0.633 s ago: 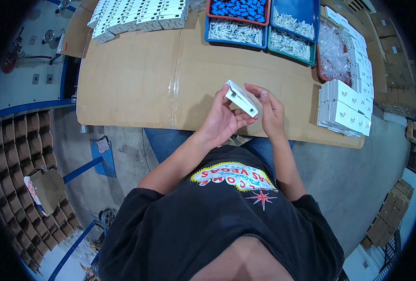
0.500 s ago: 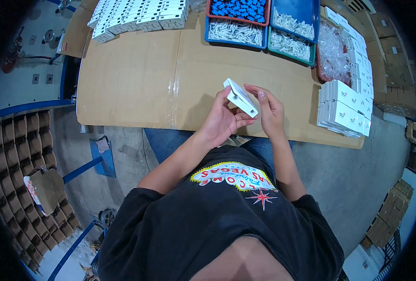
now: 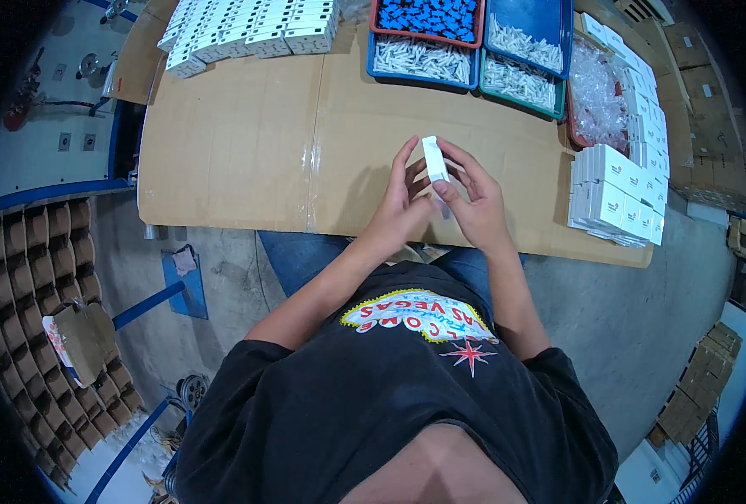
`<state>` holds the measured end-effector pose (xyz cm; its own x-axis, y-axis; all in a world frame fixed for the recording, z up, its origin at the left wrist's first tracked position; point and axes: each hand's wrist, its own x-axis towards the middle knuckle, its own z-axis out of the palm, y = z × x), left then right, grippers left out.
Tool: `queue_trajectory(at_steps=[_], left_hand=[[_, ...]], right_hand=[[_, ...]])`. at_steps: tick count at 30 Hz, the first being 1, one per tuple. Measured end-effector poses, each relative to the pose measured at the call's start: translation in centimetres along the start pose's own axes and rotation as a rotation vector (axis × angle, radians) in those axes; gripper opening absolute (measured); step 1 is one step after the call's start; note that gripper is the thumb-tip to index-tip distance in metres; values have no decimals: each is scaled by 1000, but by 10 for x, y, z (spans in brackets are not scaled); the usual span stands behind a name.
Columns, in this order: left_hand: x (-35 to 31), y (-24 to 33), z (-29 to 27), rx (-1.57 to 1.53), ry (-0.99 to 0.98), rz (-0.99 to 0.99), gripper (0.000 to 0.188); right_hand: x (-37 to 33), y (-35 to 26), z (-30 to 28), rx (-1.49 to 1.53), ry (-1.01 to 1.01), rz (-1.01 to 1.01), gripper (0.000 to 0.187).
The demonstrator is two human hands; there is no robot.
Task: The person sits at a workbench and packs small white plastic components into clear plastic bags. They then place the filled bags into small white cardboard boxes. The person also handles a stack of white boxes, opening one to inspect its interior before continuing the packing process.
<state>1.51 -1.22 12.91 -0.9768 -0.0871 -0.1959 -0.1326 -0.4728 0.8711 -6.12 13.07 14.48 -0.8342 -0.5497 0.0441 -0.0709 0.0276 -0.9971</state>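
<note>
Between my hands, above the near edge of the cardboard-covered table (image 3: pixel 238 160), a small white box (image 3: pixel 434 160) is held up with a narrow side facing me. My left hand (image 3: pixel 400 206) has its fingers around the box's left side, slightly blurred near the lower end. On the right side, my right hand (image 3: pixel 475 204) grips the box, its thumb lying over the lower part and its fingers behind. A translucent, blurred bit shows under the box between the hands; I cannot make out what it is.
White boxes (image 3: pixel 251 29) stand in rows at the far left. Trays hold blue pieces (image 3: pixel 427 18) and white sticks (image 3: pixel 423 59). Farther right lie clear plastic pieces (image 3: pixel 598 92) and stacked white boxes (image 3: pixel 616 197). A divided cardboard crate (image 3: pixel 28 277) stands on the left.
The white box has turned from a slanted pose to nearly upright, narrow side showing. My right hand, beside it before with fingers loose, has closed onto it.
</note>
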Motion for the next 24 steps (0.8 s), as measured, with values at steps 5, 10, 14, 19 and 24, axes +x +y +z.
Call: queue_trajectory(at_steps=[5,10,14,19,24], left_hand=[[0,13,-8,-395,-6,-459,65],[1,15,13,-453,75,-313,50],[0,6,7,-423,61,-303,57],[-6,3,9,-396,85,-277,53],[-3,0,4,-263,111,-214,53]], right_hand=[[-2,-13,-2,-318,-78,-181,65],[-8,-4,13,-421,-73,-241,58],[-11,2,21,-371,-40,-282,52],[-16,9,22,-250,-25,-257,53],[-14,4,22,-142,-30,-258,50]])
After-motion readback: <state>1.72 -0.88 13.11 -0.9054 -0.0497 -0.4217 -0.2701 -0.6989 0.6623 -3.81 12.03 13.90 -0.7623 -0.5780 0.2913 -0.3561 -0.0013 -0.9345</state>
